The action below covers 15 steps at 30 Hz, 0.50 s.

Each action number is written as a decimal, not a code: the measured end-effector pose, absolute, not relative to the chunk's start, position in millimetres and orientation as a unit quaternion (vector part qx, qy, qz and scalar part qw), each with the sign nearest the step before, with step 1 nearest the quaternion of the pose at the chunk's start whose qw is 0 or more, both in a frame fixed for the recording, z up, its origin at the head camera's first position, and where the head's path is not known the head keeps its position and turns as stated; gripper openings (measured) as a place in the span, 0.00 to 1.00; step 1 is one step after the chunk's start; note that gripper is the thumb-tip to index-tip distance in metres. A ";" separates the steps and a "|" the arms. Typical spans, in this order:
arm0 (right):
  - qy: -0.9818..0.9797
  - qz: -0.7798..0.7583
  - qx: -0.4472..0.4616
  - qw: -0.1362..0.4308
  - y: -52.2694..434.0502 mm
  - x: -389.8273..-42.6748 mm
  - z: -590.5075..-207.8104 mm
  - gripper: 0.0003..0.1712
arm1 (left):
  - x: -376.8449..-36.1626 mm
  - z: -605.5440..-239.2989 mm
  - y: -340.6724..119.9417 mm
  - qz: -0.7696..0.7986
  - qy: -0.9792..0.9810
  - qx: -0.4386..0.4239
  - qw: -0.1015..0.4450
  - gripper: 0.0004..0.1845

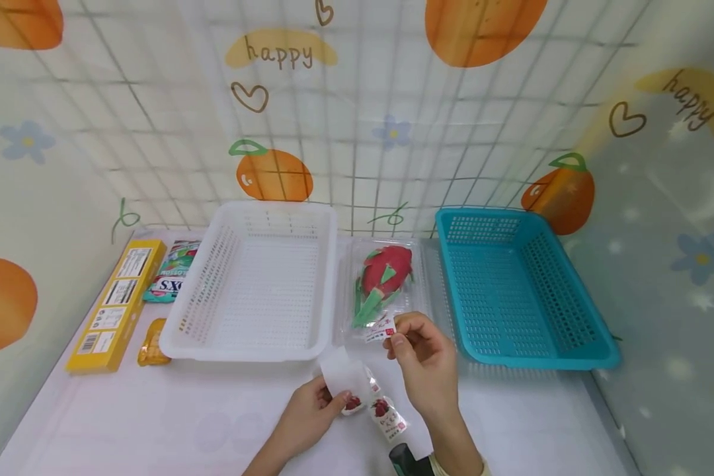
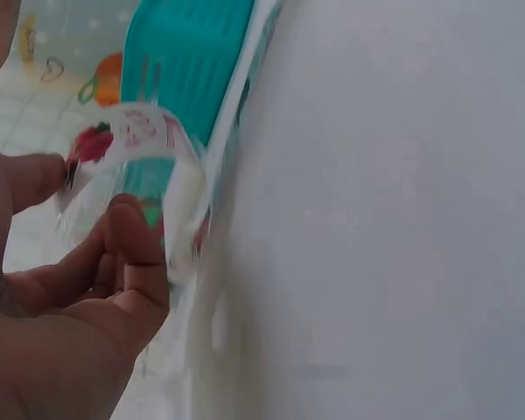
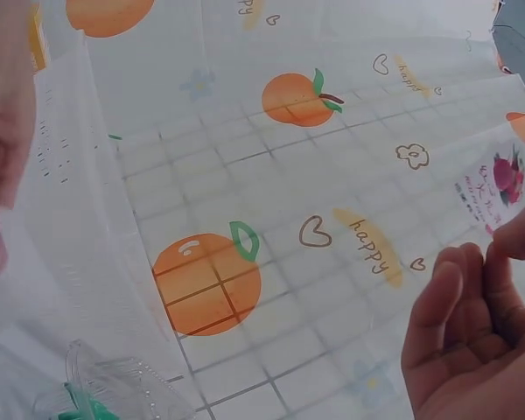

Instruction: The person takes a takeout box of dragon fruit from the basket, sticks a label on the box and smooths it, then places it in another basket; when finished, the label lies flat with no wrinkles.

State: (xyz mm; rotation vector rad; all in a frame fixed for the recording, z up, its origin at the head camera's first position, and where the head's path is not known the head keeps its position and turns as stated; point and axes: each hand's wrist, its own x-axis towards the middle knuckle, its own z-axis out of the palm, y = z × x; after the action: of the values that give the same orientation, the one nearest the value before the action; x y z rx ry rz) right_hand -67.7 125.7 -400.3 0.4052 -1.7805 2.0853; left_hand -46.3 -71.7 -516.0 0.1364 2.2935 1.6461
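In the head view my right hand (image 1: 425, 363) pinches a small white sticker (image 1: 381, 329) between thumb and fingertips, above the near edge of a clear plastic box (image 1: 419, 291). A red dragon fruit with green leaves (image 1: 387, 268) lies in that box. The right wrist view shows a dragon fruit picture and writing on the sticker (image 3: 494, 188). Lower down, my left hand (image 1: 306, 416) holds a strip of stickers (image 1: 342, 373) between thumb and fingers; its printed part (image 1: 388, 418) trails to the right. Seen from the left wrist, the strip (image 2: 149, 129) curls into a loop.
A white basket (image 1: 246, 354) stands left of the box, a teal basket (image 1: 538, 360) right of it. Farther left lie a yellow carton (image 1: 110, 307), a green snack bag (image 1: 172, 271) and a small golden packet (image 1: 153, 344). A dark object (image 1: 403, 457) shows by my right wrist.
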 end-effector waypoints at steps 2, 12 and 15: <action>-0.631 0.740 0.143 0.181 124.9 -67.9 -401.0 0.04 | -42.5 -516.8 -81.9 0.558 0.812 0.049 0.165 0.26; -0.647 0.732 0.126 0.172 121.3 -68.5 -403.2 0.05 | -26.1 -504.2 -151.3 0.449 0.852 0.018 0.269 0.22; -0.648 0.736 0.114 0.163 120.1 -68.7 -403.5 0.05 | -24.6 -501.2 -168.1 0.433 0.854 -0.018 0.289 0.25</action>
State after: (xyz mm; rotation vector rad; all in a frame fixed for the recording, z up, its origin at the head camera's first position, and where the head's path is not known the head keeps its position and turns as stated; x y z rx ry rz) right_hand -68.7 120.1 -403.5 0.3245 -1.8474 2.0984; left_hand -24.6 -168.1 -501.2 -0.0470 2.2785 1.1545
